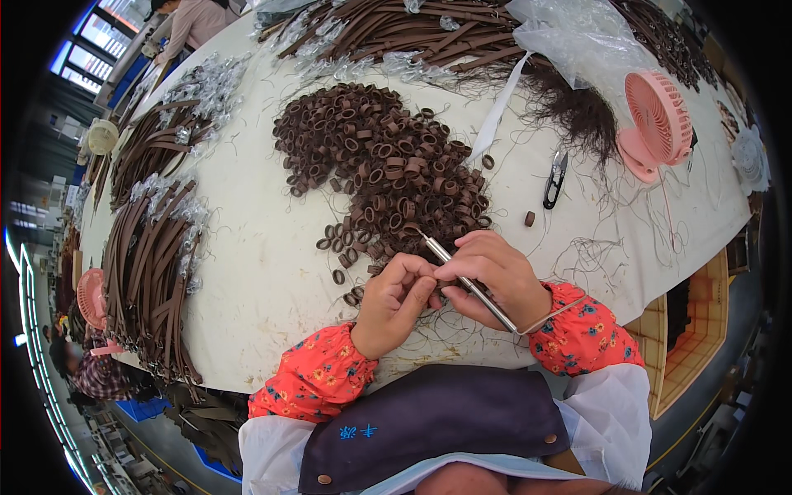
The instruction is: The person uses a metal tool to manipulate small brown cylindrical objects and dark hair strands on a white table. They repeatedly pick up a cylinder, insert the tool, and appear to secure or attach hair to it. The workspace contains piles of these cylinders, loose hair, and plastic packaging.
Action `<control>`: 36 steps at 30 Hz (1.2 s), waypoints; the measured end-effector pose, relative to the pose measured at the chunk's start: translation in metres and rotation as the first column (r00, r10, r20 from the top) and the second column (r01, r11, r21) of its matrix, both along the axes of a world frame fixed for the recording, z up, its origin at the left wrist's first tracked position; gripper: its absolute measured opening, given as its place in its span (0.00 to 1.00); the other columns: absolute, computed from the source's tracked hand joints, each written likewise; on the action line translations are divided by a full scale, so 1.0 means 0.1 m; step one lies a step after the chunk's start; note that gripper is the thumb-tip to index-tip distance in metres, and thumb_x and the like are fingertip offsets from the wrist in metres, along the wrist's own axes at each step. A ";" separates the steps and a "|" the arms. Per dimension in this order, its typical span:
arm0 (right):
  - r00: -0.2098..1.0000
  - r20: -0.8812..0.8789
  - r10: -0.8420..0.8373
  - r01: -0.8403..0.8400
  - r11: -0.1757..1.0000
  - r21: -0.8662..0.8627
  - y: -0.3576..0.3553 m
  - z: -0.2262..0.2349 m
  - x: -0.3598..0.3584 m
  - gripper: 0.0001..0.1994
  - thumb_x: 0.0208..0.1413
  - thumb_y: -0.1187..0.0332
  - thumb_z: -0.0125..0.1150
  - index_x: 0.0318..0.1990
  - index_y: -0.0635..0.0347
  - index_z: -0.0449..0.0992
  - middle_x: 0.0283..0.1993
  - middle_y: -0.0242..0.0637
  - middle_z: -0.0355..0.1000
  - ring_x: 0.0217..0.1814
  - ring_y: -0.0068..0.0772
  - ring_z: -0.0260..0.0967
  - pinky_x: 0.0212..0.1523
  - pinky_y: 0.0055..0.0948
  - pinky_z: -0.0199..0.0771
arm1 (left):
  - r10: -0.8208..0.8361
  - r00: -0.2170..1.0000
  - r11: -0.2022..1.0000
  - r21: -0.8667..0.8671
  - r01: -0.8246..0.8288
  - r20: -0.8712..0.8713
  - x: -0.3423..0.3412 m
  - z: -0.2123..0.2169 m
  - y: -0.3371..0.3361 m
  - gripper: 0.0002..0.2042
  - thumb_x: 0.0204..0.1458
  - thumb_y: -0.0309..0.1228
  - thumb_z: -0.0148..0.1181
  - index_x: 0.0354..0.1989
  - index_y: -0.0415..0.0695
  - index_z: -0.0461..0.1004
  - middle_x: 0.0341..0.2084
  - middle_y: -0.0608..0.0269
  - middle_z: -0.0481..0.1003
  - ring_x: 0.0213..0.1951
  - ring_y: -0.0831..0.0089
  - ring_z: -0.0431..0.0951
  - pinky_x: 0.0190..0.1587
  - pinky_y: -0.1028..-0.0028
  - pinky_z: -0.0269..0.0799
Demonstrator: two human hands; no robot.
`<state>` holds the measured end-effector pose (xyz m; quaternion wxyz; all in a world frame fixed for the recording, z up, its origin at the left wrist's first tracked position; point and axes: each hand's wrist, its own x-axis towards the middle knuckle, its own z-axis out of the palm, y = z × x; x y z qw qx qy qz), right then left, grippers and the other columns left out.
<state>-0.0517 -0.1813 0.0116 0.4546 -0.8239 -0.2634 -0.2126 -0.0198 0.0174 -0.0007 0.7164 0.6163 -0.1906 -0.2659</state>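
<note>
Both my hands meet at the near side of a heap of small brown strap loops (pixel 392 161). My left hand (pixel 394 304) is closed, its thumb and fingertips pinched together; whatever they hold is hidden. My right hand (pixel 505 276) grips a slim silver pen-shaped tool (pixel 496 311), with a thin cord running from its lower end past my wrist. The tool's tip points up and away, over the edge of the heap. The fingertips of the two hands nearly touch. A few stray loops (pixel 338 277) lie beside my left hand.
Thread snips (pixel 555 180) and a single loop (pixel 529 219) lie to the right, near loose threads (pixel 594 262). A pink fan (pixel 656 124) stands beyond. Brown straps are bundled at left (pixel 148 276) and along the back (pixel 396 33). A person (pixel 194 29) is at the far left.
</note>
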 end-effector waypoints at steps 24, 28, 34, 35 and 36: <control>0.792 -0.473 0.386 0.003 0.773 0.635 -0.12 0.13 -0.03 0.12 0.66 0.63 0.46 0.39 0.61 0.73 0.19 0.27 0.69 0.31 0.23 0.73 0.65 0.38 0.55 | 0.041 0.983 0.991 0.121 -0.063 0.179 0.03 -0.05 0.06 0.03 0.62 0.23 0.46 0.42 0.38 0.65 0.30 0.62 0.74 0.29 0.84 0.70 0.31 0.83 0.66; 0.790 -0.482 0.377 0.012 0.778 0.628 -0.11 0.12 -0.04 0.12 0.66 0.63 0.46 0.39 0.61 0.73 0.19 0.27 0.69 0.30 0.23 0.73 0.65 0.38 0.55 | 0.041 0.982 0.988 0.137 -0.067 0.187 0.03 -0.05 0.06 0.03 0.63 0.24 0.46 0.42 0.38 0.64 0.30 0.62 0.74 0.29 0.84 0.70 0.31 0.83 0.66; 0.822 -0.445 0.354 -0.006 0.788 0.616 -0.11 0.11 -0.04 0.12 0.66 0.63 0.46 0.39 0.61 0.72 0.20 0.27 0.69 0.30 0.22 0.73 0.64 0.37 0.55 | 0.019 0.986 0.990 0.138 -0.042 0.165 0.04 -0.04 0.07 0.04 0.63 0.23 0.45 0.43 0.38 0.63 0.34 0.59 0.75 0.32 0.83 0.71 0.34 0.83 0.67; 0.821 -0.447 0.355 -0.005 0.788 0.616 -0.11 0.11 -0.04 0.12 0.66 0.63 0.46 0.39 0.61 0.72 0.20 0.27 0.69 0.30 0.22 0.73 0.64 0.37 0.55 | 0.021 0.986 0.990 0.132 -0.043 0.164 0.04 -0.04 0.07 0.04 0.63 0.23 0.45 0.43 0.38 0.63 0.34 0.59 0.75 0.32 0.83 0.72 0.34 0.83 0.67; 0.820 -0.450 0.355 -0.003 0.788 0.616 -0.11 0.11 -0.05 0.12 0.66 0.63 0.46 0.39 0.61 0.72 0.20 0.27 0.69 0.30 0.22 0.73 0.64 0.37 0.55 | 0.052 0.981 0.991 0.112 -0.074 0.187 0.04 -0.05 0.06 0.03 0.62 0.24 0.47 0.42 0.38 0.64 0.30 0.62 0.74 0.29 0.83 0.71 0.31 0.83 0.66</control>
